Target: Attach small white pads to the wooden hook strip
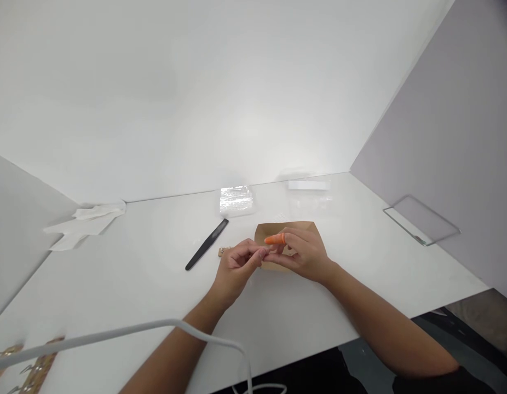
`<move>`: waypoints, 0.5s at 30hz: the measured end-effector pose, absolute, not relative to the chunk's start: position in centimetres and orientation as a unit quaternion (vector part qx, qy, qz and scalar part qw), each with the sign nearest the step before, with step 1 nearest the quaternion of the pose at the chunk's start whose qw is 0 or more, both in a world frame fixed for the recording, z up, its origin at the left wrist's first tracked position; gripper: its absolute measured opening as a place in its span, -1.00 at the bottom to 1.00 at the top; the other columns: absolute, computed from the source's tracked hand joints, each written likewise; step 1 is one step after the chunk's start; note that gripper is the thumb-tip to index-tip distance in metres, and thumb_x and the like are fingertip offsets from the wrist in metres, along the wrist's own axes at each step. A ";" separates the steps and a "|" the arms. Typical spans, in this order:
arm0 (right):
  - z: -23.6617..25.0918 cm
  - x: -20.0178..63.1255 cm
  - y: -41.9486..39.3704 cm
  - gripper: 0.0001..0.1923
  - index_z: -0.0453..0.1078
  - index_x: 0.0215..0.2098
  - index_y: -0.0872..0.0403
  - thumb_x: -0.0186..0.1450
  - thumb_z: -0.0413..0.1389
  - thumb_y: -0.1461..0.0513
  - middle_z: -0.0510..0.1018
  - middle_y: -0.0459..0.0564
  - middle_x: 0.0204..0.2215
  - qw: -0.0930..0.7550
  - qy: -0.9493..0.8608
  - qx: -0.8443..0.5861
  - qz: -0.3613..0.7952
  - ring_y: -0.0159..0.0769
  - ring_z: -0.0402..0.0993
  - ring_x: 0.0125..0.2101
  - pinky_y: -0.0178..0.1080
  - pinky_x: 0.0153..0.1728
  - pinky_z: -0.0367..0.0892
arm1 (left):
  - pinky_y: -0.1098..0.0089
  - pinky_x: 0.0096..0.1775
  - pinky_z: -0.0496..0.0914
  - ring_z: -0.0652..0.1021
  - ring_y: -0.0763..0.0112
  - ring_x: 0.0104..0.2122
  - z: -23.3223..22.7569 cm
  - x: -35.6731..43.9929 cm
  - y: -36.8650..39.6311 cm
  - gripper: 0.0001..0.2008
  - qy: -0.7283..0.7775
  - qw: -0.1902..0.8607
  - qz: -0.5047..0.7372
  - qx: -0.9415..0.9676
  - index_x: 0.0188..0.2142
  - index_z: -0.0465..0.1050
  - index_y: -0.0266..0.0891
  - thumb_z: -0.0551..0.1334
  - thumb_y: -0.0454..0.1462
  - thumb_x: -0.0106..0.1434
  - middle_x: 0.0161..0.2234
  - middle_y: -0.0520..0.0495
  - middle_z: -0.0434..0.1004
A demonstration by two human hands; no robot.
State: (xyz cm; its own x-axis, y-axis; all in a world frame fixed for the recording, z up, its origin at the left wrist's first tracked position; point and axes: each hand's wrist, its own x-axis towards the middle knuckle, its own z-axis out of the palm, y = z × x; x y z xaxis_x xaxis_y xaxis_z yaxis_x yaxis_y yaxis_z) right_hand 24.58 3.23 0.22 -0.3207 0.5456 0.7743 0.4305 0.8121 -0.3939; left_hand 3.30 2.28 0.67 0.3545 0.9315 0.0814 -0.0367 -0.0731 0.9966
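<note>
Above a brown paper tray (315, 232), my left hand (241, 262) and my right hand (305, 254) meet at their fingertips. The left thumb and index finger press together in a pinch; whatever lies between them is too small to make out. An orange tapered cover, like a finger cot (275, 239), appears to sit on a finger of my right hand and points left. The other right fingertips close against the left ones, and what they hold is hidden. Just left of my left hand lies a small tan piece with metal on it (221, 251), partly covered.
A black nail file-like strip (206, 244) lies left of the tray. Behind are a shiny clear packet (236, 201) and a clear bag with a white strip (309, 185). White tissues (87, 221), a wire frame (421, 220) and a grey cable (147, 326) are around; walls enclose the table.
</note>
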 end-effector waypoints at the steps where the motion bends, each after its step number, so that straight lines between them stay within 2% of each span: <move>1: 0.2 24.6 3.2 -0.78 0.48 -0.06 0.05 0.39 0.35 0.18 0.65 -0.11 -0.38 0.497 -0.809 -0.305 0.074 -0.41 0.56 -0.47 -0.32 -0.47 0.47 | 0.37 -0.26 0.34 0.41 0.43 -0.36 0.7 3.3 2.3 -0.72 0.379 0.565 0.426 0.596 -0.26 0.71 -0.17 0.35 -0.04 0.38 -0.37 -0.03 0.44; 4: 0.1 24.6 3.2 -0.76 0.49 -0.03 0.04 0.40 0.33 0.14 0.65 -0.09 -0.37 0.488 -0.807 -0.314 0.106 -0.38 0.59 -0.45 -0.32 -0.50 0.48 | 0.38 -0.30 0.32 0.38 0.44 -0.39 0.6 3.4 2.3 -0.70 0.384 0.560 0.423 0.599 -0.29 0.70 -0.19 0.35 -0.03 0.38 -0.39 -0.02 0.42; 11: 0.0 24.6 3.2 -0.80 0.55 -0.13 0.04 0.41 0.32 0.09 0.60 -0.11 -0.41 0.463 -0.805 -0.334 0.162 -0.41 0.51 -0.48 -0.33 -0.51 0.45 | 0.39 -0.31 0.33 0.41 0.44 -0.39 0.6 3.4 2.2 -0.69 0.381 0.549 0.432 0.605 -0.35 0.65 -0.22 0.35 -0.05 0.37 -0.38 -0.04 0.47; 15: -0.1 24.6 3.3 -0.83 0.56 -0.15 0.03 0.42 0.30 0.10 0.58 -0.11 -0.43 0.461 -0.809 -0.333 0.150 -0.42 0.46 -0.49 -0.34 -0.53 0.39 | 0.40 -0.33 0.35 0.42 0.43 -0.39 0.7 3.5 2.2 -0.69 0.386 0.555 0.432 0.597 -0.33 0.65 -0.22 0.36 -0.04 0.36 -0.40 -0.04 0.48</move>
